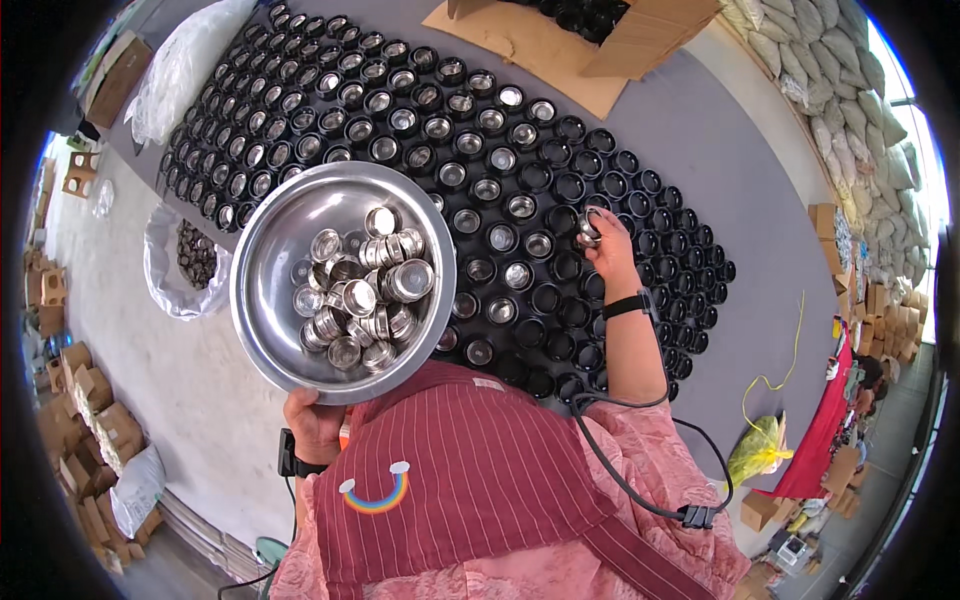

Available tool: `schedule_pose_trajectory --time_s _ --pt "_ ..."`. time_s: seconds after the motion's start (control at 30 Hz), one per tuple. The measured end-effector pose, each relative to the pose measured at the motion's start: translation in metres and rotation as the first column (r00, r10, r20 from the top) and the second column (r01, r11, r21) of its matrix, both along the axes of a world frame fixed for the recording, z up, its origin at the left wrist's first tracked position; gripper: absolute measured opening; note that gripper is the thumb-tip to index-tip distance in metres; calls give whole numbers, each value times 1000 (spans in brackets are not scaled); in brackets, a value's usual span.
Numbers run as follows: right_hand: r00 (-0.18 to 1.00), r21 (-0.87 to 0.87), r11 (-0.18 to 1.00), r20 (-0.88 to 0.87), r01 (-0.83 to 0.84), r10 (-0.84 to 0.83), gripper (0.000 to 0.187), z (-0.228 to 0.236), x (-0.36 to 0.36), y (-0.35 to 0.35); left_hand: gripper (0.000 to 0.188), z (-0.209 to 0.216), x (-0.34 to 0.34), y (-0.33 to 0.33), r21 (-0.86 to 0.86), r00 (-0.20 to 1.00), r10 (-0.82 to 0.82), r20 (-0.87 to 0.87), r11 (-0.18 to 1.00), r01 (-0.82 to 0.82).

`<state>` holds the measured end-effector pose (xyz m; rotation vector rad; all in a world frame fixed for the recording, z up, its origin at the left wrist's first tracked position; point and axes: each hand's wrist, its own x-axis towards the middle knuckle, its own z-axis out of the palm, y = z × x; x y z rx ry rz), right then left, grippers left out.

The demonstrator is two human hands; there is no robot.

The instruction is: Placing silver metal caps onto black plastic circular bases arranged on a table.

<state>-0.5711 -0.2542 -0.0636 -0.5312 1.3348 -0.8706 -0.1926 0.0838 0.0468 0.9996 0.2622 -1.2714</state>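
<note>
The left hand (314,425) grips a round steel bowl (262,250) of short silver metal cylinders (411,281); the right hand (612,248) pinches more above round black cups (546,299). Placing seems in hand, calling for careful lowering.

steel bowl (268,268): 1 | silver metal cups (358,297) inside it: roughly twenty | black jars (535,178): over a hundred

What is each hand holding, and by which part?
The left hand holds a wide round silver metal bowl by its near rim; the right hand pinches at least one small round silver metal piece, gripped part unclear.
</note>
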Motion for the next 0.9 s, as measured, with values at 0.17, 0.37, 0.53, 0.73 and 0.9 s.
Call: schedule_pose_trajectory --time_s 0.17,0.37,0.53,0.73,0.9 --pt "946 -16 995 -313 -100 90 17 -4 -2 -3 74 -6 1 1 21 1000 20 24 1000 -20" --pt "760 -72 953 -622 -295 188 29 -11 1 -6 74 -4 1 -1 28 1000 28 -5 999 -28" --pt "474 91 903 -826 -420 304 34 2 10 -9 73 -15 6 3 17 998 65 -10 998 -65" --pt "490 95 907 -815 -411 308 36 -14 0 -16 71 -16 8 -1 -15 997 61 -36 998 -61" --pt "444 153 883 -818 -445 365 37 -5 7 -19 70 -19 11 -1 2 996 81 -21 997 -81"
